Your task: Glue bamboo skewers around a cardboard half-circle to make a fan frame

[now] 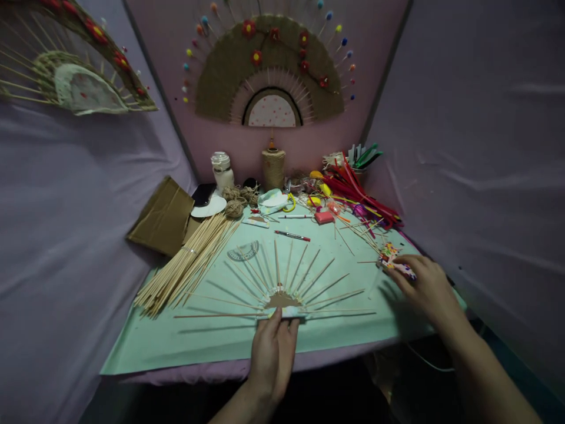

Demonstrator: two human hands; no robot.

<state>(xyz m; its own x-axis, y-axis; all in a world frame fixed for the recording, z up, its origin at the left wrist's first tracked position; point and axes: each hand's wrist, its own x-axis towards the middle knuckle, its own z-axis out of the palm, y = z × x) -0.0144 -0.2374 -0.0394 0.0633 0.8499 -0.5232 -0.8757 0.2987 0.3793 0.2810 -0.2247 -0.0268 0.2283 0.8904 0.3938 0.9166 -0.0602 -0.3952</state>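
Observation:
My left hand (274, 347) pinches the straight lower edge of a stick fan frame (282, 301), thumb on top and fingers beneath. The frame is a small brown cardboard half-circle with a pale patterned strip along its base. Thin wooden sticks spread out from its curved edge over the table. At the right, my right hand (421, 285) is closed on a small multicoloured patterned object (404, 270), partly hidden by the fingers. Bright bits (390, 251) show just beyond the fingertips. Exactly what the object is cannot be made out.
A bundle of wooden skewers (188, 262) lies left, beside folded cardboard (163, 215). Behind the frame are a protractor (243, 251) and a red pen (292, 235). Twine (273, 169), a jar (222, 171) and red pipe cleaners (357, 191) line the back. A finished fan (269, 65) hangs above.

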